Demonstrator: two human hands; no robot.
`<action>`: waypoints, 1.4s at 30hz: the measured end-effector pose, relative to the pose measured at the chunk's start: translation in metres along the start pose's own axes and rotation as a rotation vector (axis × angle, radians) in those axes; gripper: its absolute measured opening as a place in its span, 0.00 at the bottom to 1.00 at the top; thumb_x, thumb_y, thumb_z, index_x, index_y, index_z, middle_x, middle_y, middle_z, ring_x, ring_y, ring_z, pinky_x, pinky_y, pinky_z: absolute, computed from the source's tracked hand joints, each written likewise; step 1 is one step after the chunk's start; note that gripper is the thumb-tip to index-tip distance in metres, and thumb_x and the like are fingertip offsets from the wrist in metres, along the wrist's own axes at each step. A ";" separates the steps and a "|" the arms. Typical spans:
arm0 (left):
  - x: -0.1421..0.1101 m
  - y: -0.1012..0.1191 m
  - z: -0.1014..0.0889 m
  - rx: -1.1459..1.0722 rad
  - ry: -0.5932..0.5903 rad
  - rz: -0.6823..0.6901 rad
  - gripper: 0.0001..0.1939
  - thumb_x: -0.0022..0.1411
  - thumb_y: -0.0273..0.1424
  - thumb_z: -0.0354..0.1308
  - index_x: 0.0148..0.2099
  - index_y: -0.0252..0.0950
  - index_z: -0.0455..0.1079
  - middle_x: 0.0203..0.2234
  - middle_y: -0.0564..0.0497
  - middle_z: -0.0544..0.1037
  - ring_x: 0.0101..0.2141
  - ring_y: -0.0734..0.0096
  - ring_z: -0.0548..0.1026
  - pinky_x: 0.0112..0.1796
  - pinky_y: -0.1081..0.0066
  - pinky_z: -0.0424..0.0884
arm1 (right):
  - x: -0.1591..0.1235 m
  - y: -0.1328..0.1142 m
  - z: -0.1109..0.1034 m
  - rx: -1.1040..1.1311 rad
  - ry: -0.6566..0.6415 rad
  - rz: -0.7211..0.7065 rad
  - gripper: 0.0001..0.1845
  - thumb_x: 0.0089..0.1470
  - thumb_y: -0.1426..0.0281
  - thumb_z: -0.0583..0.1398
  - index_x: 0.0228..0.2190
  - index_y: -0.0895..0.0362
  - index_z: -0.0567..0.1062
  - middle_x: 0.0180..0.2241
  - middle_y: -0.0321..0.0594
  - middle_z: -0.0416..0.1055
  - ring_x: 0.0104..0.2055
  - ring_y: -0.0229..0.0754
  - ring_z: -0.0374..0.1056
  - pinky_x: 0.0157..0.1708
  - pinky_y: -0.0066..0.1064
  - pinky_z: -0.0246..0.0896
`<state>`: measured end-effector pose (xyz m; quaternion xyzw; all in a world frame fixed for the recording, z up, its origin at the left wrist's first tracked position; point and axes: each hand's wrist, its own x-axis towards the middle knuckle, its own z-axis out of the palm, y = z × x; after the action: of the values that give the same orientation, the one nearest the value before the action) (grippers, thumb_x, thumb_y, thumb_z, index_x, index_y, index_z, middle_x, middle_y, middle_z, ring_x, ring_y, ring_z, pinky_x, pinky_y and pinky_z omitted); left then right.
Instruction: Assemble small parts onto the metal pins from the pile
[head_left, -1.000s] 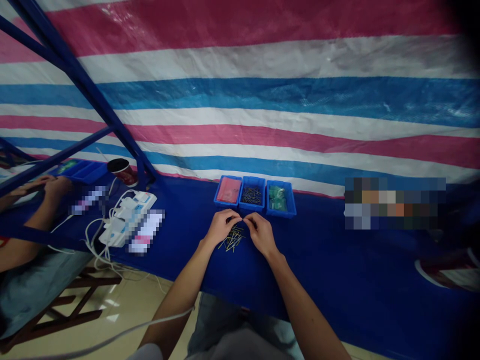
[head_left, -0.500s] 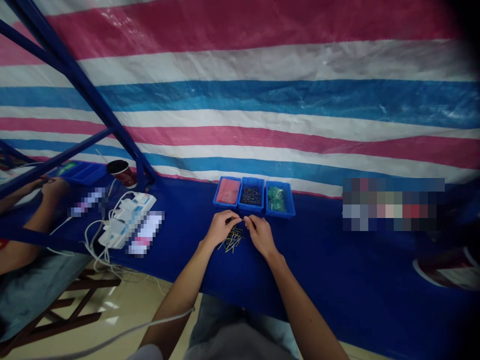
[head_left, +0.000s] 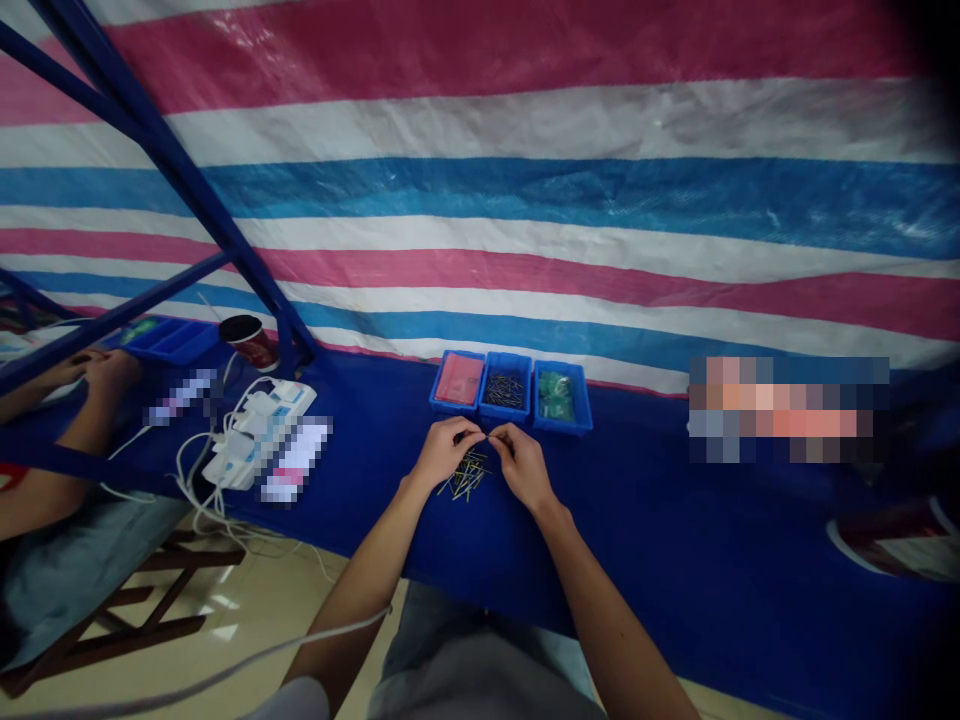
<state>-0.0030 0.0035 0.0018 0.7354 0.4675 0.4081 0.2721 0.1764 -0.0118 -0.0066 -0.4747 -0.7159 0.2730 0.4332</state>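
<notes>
My left hand (head_left: 444, 452) and my right hand (head_left: 523, 464) meet fingertip to fingertip above the blue table (head_left: 645, 560). Both are closed in a pinch; whatever sits between the fingertips is too small to name. Just below them lies a loose pile of thin, yellowish and dark metal pins (head_left: 466, 478), partly covered by my left hand. Beyond the hands three small blue bins stand side by side. The left bin holds flat pink packets (head_left: 460, 380), the middle one dark thin metal pieces (head_left: 505, 390), and the right one green-and-clear plastic bags (head_left: 555, 396).
To the left are a white power strip (head_left: 259, 430) with tangled cables, a blurred-out phone-like slab (head_left: 297, 460) and a dark red cup (head_left: 251, 343). Past the blue metal frame (head_left: 225, 240) another person's hands (head_left: 109, 375) are at work. A red container (head_left: 896, 537) stands far right.
My hands keep their pinch almost in place, the fingers shifting only slightly. The whole view has moved a little, with the table items appearing slightly further right.
</notes>
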 end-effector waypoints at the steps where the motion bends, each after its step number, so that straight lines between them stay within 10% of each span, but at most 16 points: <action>1: 0.000 0.000 0.000 -0.002 0.001 0.002 0.11 0.64 0.37 0.60 0.35 0.35 0.77 0.29 0.50 0.79 0.29 0.71 0.74 0.33 0.72 0.66 | 0.000 0.000 0.000 -0.006 0.000 0.002 0.09 0.63 0.66 0.53 0.34 0.54 0.72 0.33 0.40 0.75 0.36 0.44 0.70 0.37 0.33 0.62; 19: 0.000 0.003 -0.001 -0.009 -0.006 0.018 0.14 0.65 0.39 0.58 0.35 0.35 0.77 0.29 0.50 0.78 0.28 0.72 0.72 0.32 0.73 0.65 | 0.000 0.001 0.001 -0.154 -0.023 0.020 0.22 0.68 0.61 0.47 0.25 0.53 0.67 0.23 0.36 0.69 0.27 0.41 0.67 0.32 0.31 0.57; 27: 0.001 0.002 -0.001 0.007 0.012 0.010 0.13 0.65 0.39 0.58 0.36 0.34 0.77 0.28 0.50 0.78 0.27 0.73 0.71 0.31 0.73 0.64 | 0.000 -0.004 0.000 -0.005 0.000 0.024 0.10 0.63 0.62 0.55 0.39 0.54 0.72 0.33 0.38 0.74 0.30 0.41 0.68 0.33 0.31 0.61; 42: 0.001 0.001 -0.001 -0.009 0.007 0.016 0.12 0.65 0.38 0.59 0.35 0.34 0.76 0.28 0.51 0.78 0.27 0.74 0.70 0.31 0.73 0.63 | 0.001 0.000 0.000 0.015 0.004 -0.008 0.09 0.64 0.67 0.54 0.33 0.54 0.71 0.30 0.38 0.73 0.33 0.42 0.70 0.35 0.30 0.59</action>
<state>-0.0029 0.0035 0.0031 0.7365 0.4608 0.4149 0.2705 0.1763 -0.0111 -0.0063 -0.4691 -0.7149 0.2758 0.4391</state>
